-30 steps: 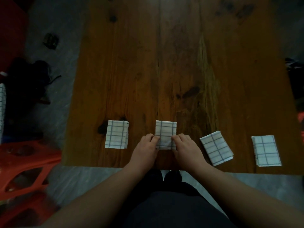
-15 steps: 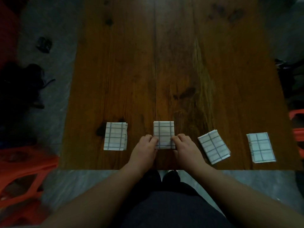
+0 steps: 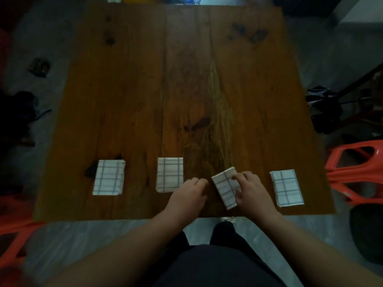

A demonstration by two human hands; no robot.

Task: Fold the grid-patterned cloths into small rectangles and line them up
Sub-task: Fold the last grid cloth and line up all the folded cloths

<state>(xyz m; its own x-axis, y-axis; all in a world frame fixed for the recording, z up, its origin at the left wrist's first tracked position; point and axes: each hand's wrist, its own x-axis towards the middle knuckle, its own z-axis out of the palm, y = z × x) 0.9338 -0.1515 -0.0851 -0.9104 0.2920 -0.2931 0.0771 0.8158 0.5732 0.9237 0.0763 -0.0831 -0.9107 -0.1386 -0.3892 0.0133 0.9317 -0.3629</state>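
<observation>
lying between left hand [image 3: 190, 193], gripping right hand [image 3: 253, 193]: tilted cloth [image 3: 223, 186]

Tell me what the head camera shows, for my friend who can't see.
A person's right hand grips the tilted cloth, third in a row of four folded grid-patterned ones on a wooden table. The left hand, fingers curled, rests beside it.

Dim, underexposed wide-angle view, edges bowed and blurred.
</observation>
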